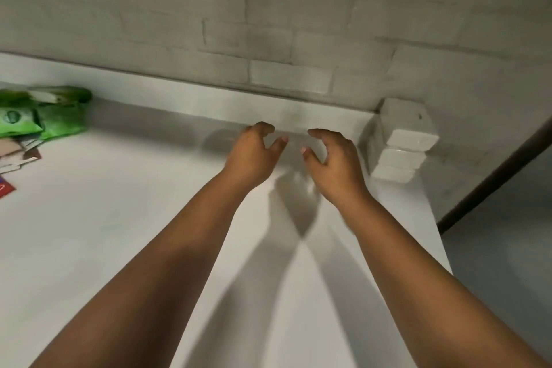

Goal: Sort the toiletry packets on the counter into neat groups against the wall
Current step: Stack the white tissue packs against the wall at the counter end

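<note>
Both my hands hover over the white counter [119,233] close to the wall, facing each other a small gap apart. My left hand [254,155] and my right hand [331,164] have loosely curled fingers and hold nothing. A stack of white packets [400,146] stands against the wall in the right corner, just right of my right hand. Green packets [44,113] lie at the far left by the wall, with a few flat sachets [15,155] and a red one [4,188] in front of them, partly cut off by the frame edge.
A white-painted brick wall [268,24] backs the counter. The counter ends at the right, where a dark edge [493,170] and grey floor show beyond it.
</note>
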{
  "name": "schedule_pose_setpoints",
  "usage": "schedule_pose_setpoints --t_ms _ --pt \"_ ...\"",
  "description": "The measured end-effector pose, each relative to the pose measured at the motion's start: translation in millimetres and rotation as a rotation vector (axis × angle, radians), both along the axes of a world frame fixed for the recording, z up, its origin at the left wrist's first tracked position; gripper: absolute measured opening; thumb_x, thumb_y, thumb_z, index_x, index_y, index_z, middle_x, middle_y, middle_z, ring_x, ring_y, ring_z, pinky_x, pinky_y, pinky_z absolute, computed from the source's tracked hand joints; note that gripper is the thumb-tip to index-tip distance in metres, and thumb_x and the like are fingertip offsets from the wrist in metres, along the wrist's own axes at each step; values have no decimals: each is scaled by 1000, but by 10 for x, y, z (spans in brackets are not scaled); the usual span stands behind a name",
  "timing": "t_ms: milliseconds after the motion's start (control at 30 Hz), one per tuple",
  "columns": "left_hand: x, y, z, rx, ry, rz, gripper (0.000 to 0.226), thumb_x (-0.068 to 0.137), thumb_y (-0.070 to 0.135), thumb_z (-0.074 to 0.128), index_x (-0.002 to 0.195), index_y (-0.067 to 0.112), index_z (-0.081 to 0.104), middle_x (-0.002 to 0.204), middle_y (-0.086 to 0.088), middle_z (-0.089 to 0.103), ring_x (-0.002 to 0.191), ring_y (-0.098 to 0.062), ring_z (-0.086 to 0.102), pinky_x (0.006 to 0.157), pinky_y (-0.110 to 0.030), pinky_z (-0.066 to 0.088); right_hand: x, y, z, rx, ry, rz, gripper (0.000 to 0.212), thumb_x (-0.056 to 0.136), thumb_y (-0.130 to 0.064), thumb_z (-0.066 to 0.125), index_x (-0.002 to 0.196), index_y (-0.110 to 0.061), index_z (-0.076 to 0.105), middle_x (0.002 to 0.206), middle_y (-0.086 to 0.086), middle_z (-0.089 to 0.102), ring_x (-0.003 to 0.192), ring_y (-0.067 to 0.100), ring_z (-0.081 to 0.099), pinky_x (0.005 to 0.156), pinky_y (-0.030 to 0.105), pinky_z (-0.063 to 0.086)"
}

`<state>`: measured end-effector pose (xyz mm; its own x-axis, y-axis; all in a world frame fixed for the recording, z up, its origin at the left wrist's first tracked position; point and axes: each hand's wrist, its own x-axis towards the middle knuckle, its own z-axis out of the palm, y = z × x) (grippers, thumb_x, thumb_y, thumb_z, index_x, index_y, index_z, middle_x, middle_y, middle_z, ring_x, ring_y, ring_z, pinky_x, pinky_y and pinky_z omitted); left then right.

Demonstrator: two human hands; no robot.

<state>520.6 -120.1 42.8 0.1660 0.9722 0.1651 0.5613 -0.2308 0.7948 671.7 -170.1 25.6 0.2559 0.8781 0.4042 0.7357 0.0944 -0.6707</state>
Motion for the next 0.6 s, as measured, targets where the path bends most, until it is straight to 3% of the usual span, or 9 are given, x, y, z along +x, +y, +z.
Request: schedule_pose_setpoints --t_ms 267,600 --pt "-1702 -58 -177 -6 39 142 42 89 48 55 121 20 56 127 1 55 112 -17 55 95 -32 45 -1541 121 -92 -146 -118 188 41 90 -40 57 127 -23 55 130 -2 55 124 22 42 101 28 31" --pt "-3887 -129 -270 -17 95 327 38 90 43 57 120 20 57 128 0 54 115 -17 53 99 -36 43 -3570 242 -178 -192 -73 364 40 91 -40 56 129 -28 53 131 -4 53 125 19 40 100 30 34"
